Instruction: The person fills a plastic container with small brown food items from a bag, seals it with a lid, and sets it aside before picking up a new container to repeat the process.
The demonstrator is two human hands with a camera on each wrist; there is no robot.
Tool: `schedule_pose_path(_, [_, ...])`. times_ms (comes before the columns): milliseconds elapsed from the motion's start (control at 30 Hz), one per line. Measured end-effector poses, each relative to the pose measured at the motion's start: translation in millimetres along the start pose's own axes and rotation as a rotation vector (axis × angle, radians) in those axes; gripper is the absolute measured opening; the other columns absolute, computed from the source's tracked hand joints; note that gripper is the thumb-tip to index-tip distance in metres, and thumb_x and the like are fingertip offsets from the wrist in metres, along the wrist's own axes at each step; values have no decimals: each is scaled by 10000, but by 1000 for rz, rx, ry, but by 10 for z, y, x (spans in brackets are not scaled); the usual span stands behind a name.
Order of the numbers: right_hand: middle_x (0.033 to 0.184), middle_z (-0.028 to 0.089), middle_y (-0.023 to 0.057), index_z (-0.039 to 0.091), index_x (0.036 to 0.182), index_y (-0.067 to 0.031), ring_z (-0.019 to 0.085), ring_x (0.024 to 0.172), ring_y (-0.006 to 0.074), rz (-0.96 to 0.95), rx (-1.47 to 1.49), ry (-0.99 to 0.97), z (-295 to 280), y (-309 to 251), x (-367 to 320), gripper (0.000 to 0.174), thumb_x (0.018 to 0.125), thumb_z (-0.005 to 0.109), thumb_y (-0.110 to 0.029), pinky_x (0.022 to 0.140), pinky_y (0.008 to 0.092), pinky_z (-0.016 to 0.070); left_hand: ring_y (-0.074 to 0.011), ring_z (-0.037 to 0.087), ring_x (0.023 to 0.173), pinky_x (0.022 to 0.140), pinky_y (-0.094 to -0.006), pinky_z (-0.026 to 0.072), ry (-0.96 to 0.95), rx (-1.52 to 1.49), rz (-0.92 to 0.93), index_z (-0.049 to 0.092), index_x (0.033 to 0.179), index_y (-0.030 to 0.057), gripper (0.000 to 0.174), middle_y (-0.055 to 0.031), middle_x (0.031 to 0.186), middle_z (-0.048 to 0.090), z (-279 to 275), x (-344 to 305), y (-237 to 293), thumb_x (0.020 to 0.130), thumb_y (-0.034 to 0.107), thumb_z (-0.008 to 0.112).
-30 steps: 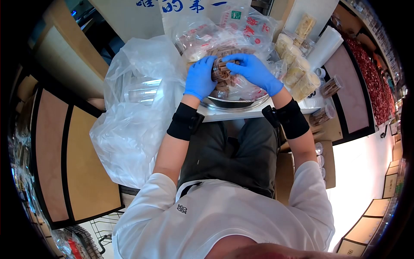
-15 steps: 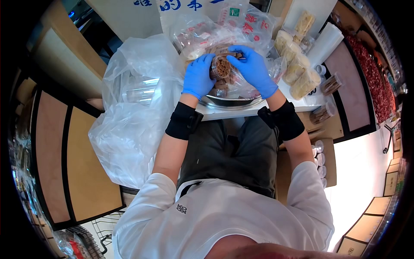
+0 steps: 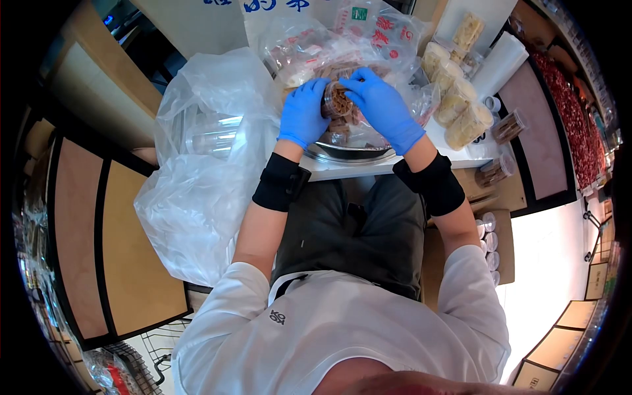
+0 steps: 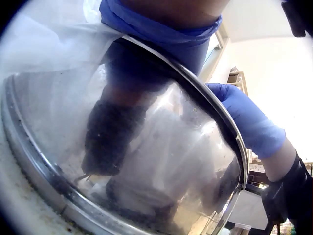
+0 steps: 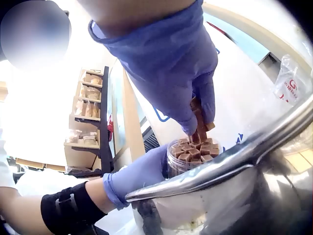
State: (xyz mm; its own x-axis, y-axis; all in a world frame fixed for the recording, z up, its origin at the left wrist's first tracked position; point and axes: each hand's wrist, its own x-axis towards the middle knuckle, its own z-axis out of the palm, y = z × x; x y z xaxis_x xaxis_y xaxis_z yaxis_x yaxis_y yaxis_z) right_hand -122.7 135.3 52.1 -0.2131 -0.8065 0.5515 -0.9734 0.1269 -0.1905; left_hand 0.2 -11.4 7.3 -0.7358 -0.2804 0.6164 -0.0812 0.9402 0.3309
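Over a steel bowl [image 3: 349, 155], my left hand [image 3: 315, 100] in a blue glove grips a small clear jar [image 3: 336, 101]. The jar [image 5: 190, 155] is packed with upright brown sticks. My right hand [image 3: 353, 85], also gloved, pinches one brown stick [image 5: 198, 125] at the jar's mouth, its lower end among the packed ones. The right wrist view shows the left hand [image 5: 139, 172] wrapped round the jar behind the bowl's rim [image 5: 234, 165]. The left wrist view shows mostly the bowl's shiny outer wall [image 4: 54, 196], with the right hand [image 4: 247, 123] beyond it.
A big clear plastic bag [image 3: 197, 178] holding empty jars hangs at my left. Printed snack bags [image 3: 368, 33] lie behind the bowl. Several filled jars [image 3: 461, 115] and a white roll [image 3: 497, 66] stand at the right. The table edge [image 3: 368, 172] runs just under the bowl.
Both hands and the jar have drifted slightly farther from me over the bowl. The right fingers stayed at the jar's mouth.
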Motion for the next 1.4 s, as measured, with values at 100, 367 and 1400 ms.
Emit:
schedule_pose_path(100, [1085, 601, 107, 609, 1191, -138, 632, 927, 309, 99, 130, 42, -17, -26, 22, 312, 883, 652, -167, 784, 377, 537, -340, 586, 1092, 936, -425, 463, 14, 17, 4, 521, 1254, 107, 674, -138, 1177, 613, 3, 0, -2, 653, 171, 822])
schedule_pose_path(367, [1099, 595, 125, 624, 1196, -100, 628, 961, 306, 21, 288, 24, 25, 196, -4, 334, 874, 673, -174, 838, 384, 523, -334, 584, 1104, 943, -422, 459, 10, 22, -7, 525, 1257, 113, 663, -139, 1184, 613, 13, -2, -3, 667, 179, 820])
schedule_pose_path(1400, [1083, 572, 78, 687, 985, -34, 651, 942, 203, 201, 689, 352, 311, 88, 47, 212, 803, 774, -101, 814, 298, 552, -343, 581, 1105, 947, -426, 459, 0, -19, -53, 525, 1268, 119, 663, -144, 1191, 608, 4, -1, 6, 668, 167, 804])
